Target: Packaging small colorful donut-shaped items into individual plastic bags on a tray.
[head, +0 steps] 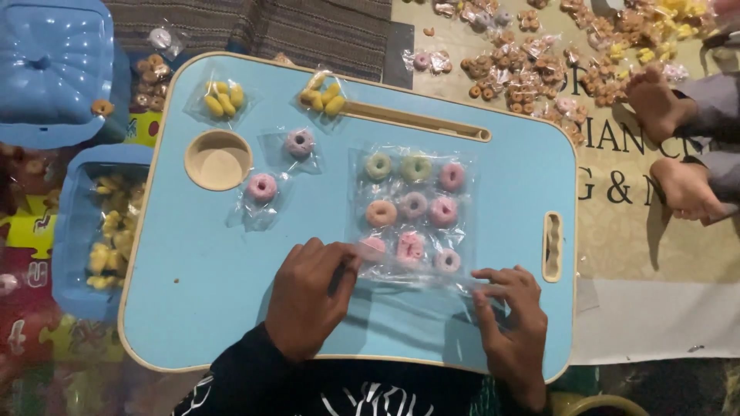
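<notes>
A clear plastic bag [412, 208] lies flat on the light blue lap tray [501, 177], holding several small ring-shaped toy donuts in pink, green and orange. My left hand [308, 296] pinches the bag's near left edge. My right hand [512, 323] presses on its near right corner. Two single pink donuts in small clear bags [262, 189] [299, 143] lie left of the big bag. Two small bags of yellow pieces [223, 100] [324, 94] rest near the tray's far edge.
The tray has a round cup recess [218, 159] at left, a long slot [420, 122] at the back and a handle slot [553, 246] at right. A blue bin [73, 231] of yellow pieces and a blue lid [54, 69] sit left. Another person's bare feet [671, 146] and several packed donuts [539, 69] are at the far right.
</notes>
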